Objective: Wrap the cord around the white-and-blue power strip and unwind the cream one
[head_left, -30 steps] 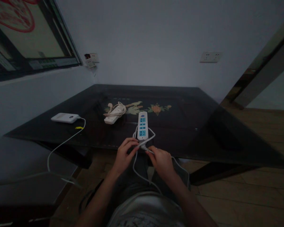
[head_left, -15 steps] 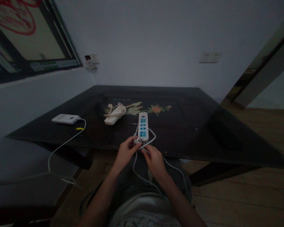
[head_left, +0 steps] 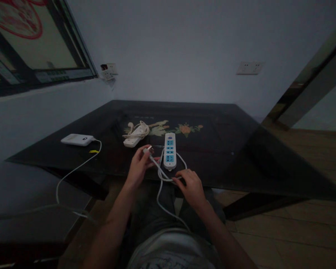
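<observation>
A white power strip (head_left: 170, 139) with blue socket panels lies lengthwise near the front edge of the dark table. Left of its lower end, my left hand (head_left: 139, 164) pinches a plug (head_left: 147, 151) between thumb and fingers, its prongs pointing up. From the plug a light grey cord (head_left: 162, 173) runs right to my right hand (head_left: 190, 185), whose fingers are closed on it just below the strip. The cord loops around the strip's lower end, and one length hangs over the table edge toward my lap.
A second white power strip (head_left: 133, 141) wrapped in its own cord lies farther back on the table (head_left: 221, 149). At the left rests a white power bank-like device (head_left: 77, 139) with a cable trailing off the edge. Wall sockets (head_left: 249, 68) are above the table.
My left hand has moved left and up with the plug, away from the strip. My right hand has shifted right, and the cord between the hands is drawn out longer.
</observation>
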Tool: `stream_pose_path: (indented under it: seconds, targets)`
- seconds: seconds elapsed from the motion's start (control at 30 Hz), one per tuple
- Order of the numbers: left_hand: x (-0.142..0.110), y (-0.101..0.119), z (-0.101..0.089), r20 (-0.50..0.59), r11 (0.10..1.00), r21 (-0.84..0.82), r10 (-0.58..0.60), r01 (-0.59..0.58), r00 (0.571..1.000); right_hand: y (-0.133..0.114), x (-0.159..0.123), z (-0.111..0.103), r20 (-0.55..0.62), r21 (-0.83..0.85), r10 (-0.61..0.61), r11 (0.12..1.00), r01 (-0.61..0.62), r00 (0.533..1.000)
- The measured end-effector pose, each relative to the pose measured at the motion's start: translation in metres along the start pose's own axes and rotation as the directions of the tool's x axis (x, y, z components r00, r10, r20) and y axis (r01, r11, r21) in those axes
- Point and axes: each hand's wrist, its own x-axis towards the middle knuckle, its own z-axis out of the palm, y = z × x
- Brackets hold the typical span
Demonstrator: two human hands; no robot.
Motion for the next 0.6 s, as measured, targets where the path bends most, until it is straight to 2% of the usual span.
stream_pose_path:
  seconds: [0.13,0.23,0.33,0.4,0.47,0.6]
  targets:
    - [0.037,0.030,-0.032,-0.169,0.987,-0.116,0.095,-0.115,0.981,0.004,0.000,-0.005,0.015,-0.033,-0.007,0.999,0.008,1.000]
    - [0.064,0.053,-0.070,-0.374,0.960,-0.128,0.187,-0.250,0.908,0.006,0.003,-0.009,0.060,-0.022,-0.002,1.000,0.003,0.998]
    - [0.084,0.073,-0.114,-0.424,0.960,0.012,0.260,-0.281,0.868,0.010,0.004,-0.011,0.105,-0.003,0.008,1.000,-0.008,0.994]
    - [0.094,0.083,-0.143,-0.481,0.954,0.176,0.298,-0.242,0.825,0.014,0.002,-0.012,0.115,0.017,0.008,1.000,-0.010,0.993]
    - [0.101,0.091,-0.169,-0.531,0.950,0.225,0.306,-0.217,0.790,0.020,0.000,-0.014,0.109,0.052,0.001,0.999,-0.007,0.994]
    - [0.108,0.109,-0.215,-0.630,0.914,0.332,0.399,-0.234,0.666,0.031,-0.002,-0.016,0.088,0.102,-0.003,0.995,-0.006,0.996]
